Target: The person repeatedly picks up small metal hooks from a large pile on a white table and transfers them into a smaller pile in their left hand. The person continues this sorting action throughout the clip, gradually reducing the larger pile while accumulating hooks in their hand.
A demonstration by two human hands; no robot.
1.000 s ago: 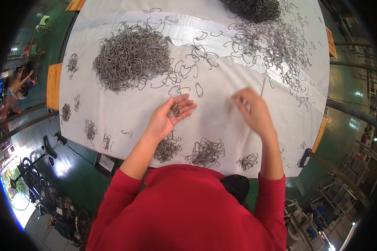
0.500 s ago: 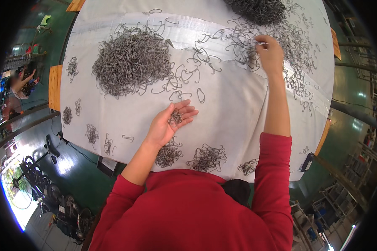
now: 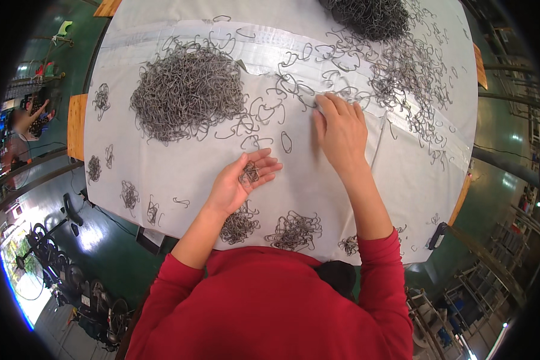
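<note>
My left hand is palm up over the near middle of the table, with a small tangle of grey wire hooks in its palm. Its fingers stretch out to the right. To its right and farther off, my right hand is palm down, fingers bent and thumb apart. Its fingertips are at the edge of loose wire hooks strewn across the sheet; anything under them is hidden. Past my left hand rises a big heap of the same hooks.
A darker heap lies at the far right, with scattered hooks spreading from it. Small piles line the near edge, others the left side. A pale sheet covers the table. A black object sits at the near right corner.
My right hand has come nearer and to the left, from the scattered hooks at the far right. Some loose hooks there have shifted. My left hand stays almost still with its tangle.
</note>
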